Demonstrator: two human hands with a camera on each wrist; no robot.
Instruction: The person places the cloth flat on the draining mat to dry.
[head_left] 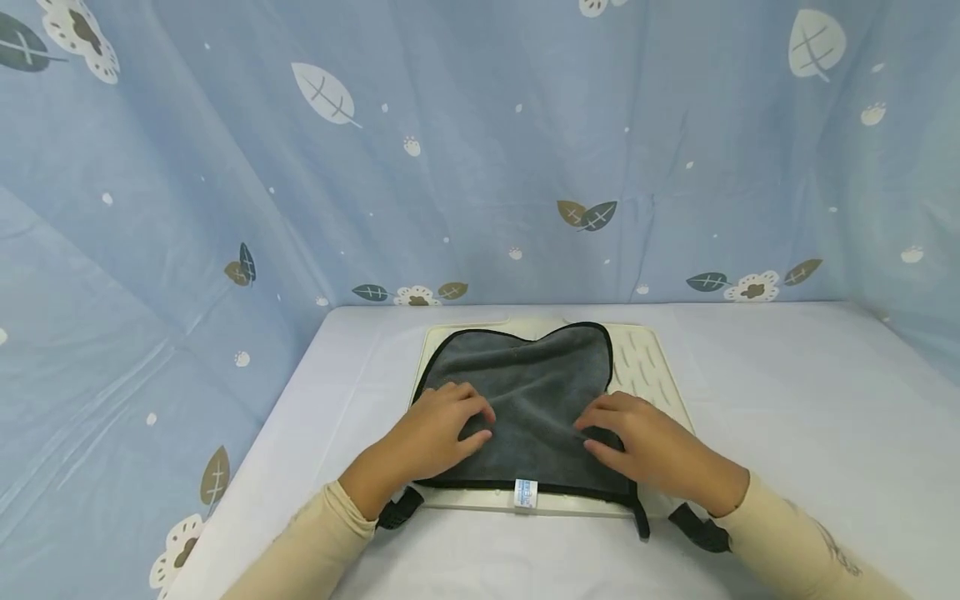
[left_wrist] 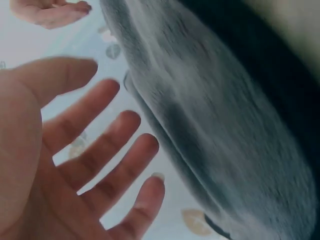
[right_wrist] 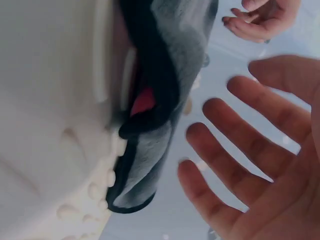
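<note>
A dark grey plush cloth (head_left: 525, 392) with black edging lies a little rumpled over a cream ridged board (head_left: 647, 367). Its white label (head_left: 526, 493) hangs over the near edge. My left hand (head_left: 442, 425) is above the cloth's left side, and my right hand (head_left: 637, 437) is above its right side. In the left wrist view the left fingers (left_wrist: 107, 190) are spread, with a gap between them and the grey pile. The right wrist view shows the right fingers (right_wrist: 240, 165) relaxed and apart from the cloth (right_wrist: 170, 95), where a bit of red shows under the edging.
The board rests on a white-covered table (head_left: 787, 400). Behind and to the left hangs a blue curtain (head_left: 480, 167) printed with leaves and flowers. A thin black loop (head_left: 641, 518) sticks out at the cloth's near right corner. Black straps (head_left: 401, 508) show beside the wrists.
</note>
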